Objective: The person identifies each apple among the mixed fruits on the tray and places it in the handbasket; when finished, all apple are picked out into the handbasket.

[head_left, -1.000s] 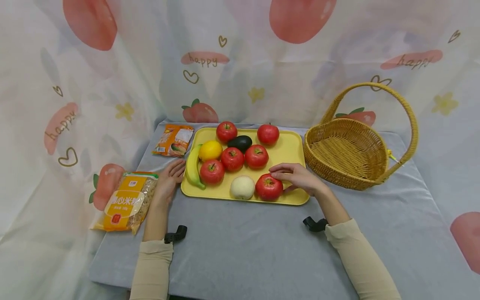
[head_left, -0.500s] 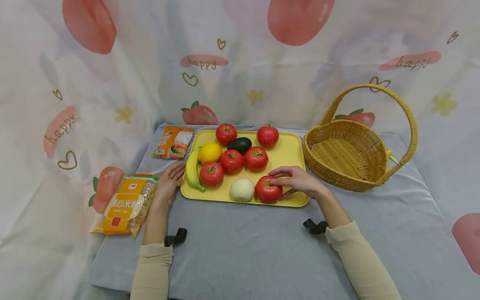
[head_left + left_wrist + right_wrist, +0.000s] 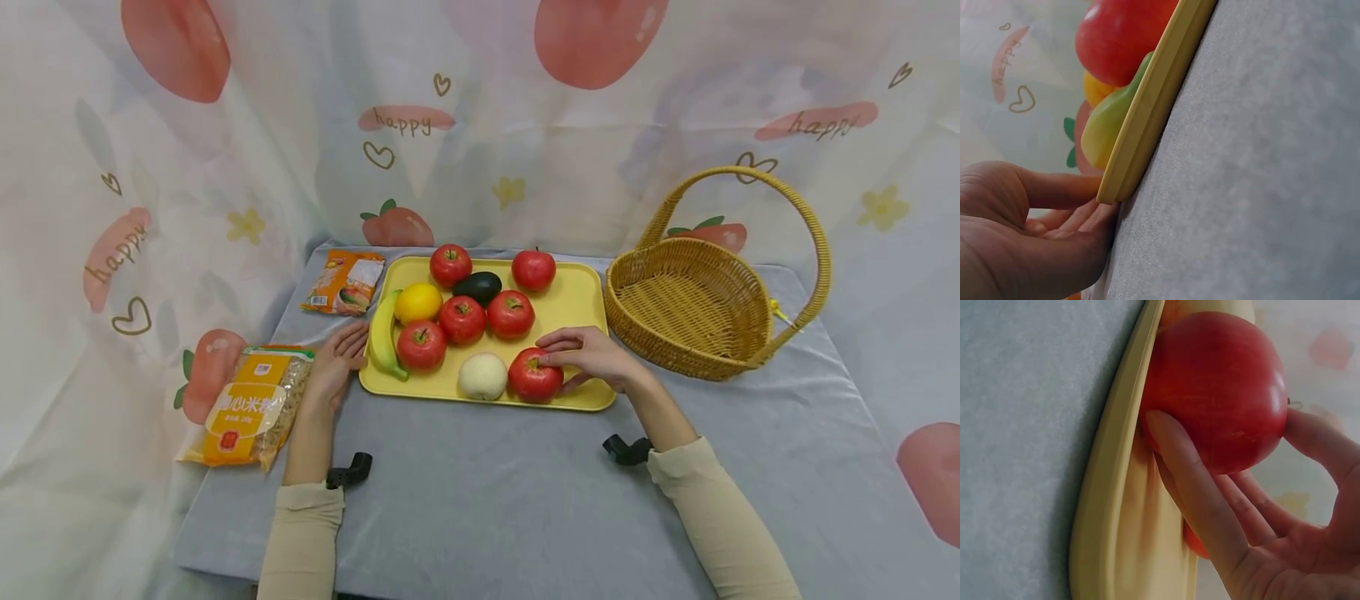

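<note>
My right hand [image 3: 588,357] holds a red apple [image 3: 536,377] at the front right of the yellow tray [image 3: 573,308], thumb and fingers spread round it. The right wrist view shows fingertips against the apple's skin, just inside the tray rim. My left hand [image 3: 333,364] lies along the tray's left edge, fingers fairly straight. In the left wrist view its thumb reaches the tray rim [image 3: 1147,119]. Next to that edge lies a banana [image 3: 385,337]. A pale round fruit [image 3: 483,377] sits beside the held apple. Behind are several more red apples [image 3: 462,319], a lemon [image 3: 418,303] and a dark oval fruit [image 3: 477,287].
A wicker basket [image 3: 686,358] with a tall arched handle stands right of the tray. An orange packet [image 3: 345,282] lies at the back left, and a larger yellow bag [image 3: 251,408] lies beside the left forearm. A patterned curtain [image 3: 480,150] hangs behind the grey-covered table [image 3: 480,500].
The right hand's fingers have shifted slightly on the apple, settling more closely over its top. The left hand and the tray's other fruit stay in place.
</note>
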`<state>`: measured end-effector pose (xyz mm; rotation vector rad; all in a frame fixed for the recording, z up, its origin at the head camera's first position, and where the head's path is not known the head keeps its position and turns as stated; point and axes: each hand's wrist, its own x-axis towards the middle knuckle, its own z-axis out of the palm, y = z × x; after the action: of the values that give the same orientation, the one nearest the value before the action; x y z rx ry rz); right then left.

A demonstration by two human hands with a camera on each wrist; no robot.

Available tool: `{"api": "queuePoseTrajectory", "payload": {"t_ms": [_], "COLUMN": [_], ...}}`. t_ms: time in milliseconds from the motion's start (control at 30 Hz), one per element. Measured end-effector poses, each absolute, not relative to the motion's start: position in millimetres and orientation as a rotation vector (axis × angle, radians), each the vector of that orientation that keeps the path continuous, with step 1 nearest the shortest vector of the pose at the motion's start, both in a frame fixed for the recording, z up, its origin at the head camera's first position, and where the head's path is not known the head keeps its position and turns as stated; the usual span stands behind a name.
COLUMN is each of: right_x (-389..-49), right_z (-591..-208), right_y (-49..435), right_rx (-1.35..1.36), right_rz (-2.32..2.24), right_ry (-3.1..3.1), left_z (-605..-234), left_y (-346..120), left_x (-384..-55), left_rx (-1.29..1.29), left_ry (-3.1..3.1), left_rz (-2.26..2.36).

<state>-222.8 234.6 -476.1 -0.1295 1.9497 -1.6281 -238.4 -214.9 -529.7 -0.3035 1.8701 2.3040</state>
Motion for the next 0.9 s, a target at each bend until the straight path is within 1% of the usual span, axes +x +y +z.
{"api": "queuePoseTrajectory", "payload": {"t_ms": [367,900], "right_x": [-225.5,-224.8], "right_z": [-473.3,-452.4], "right_y": [242.8,250.0], "right_rx": [-0.105,-0.106], "right_rz": [-1.645,-1.628], "right_ry": [1.982,2.045], "left_z": [-527.9,-530.7], "left_y": [-213.4,-213.7], "left_x": [-239.2,-239.6], "left_rx": [-0.339,-0.333], "left_ry": [1.887,1.898], "left_rz": [2.284,2.284]}}
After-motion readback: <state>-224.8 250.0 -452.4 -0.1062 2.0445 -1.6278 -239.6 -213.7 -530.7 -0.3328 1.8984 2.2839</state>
